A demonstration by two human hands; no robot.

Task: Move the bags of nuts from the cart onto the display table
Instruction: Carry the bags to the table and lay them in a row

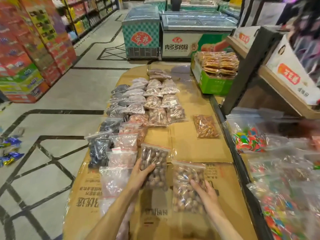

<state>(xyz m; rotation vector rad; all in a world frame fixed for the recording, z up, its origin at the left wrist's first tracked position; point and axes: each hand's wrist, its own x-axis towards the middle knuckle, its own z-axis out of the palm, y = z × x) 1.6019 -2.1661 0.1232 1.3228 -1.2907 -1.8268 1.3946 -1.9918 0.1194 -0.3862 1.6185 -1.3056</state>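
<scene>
Flattened brown cardboard (188, 146) covered the display table, bordered by grey tiled floor at nine o'clock and chest freezers (180, 37) at twelve. Rows of clear zip bags of nuts and dried fruit (147, 101) were laid across its left half. At six o'clock, a clear bag of dark round nuts (154, 166) was gripped along its left edge by the left hand (140, 175), fingers curled over it. Just beside it, a clear bag of paler nuts (187, 187) lay flat, pressed by the open right hand (206, 194).

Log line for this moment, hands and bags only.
left hand: gripping dark nut bag | right hand: flat on light nut bag | both bags on cardboard-covered table
</scene>
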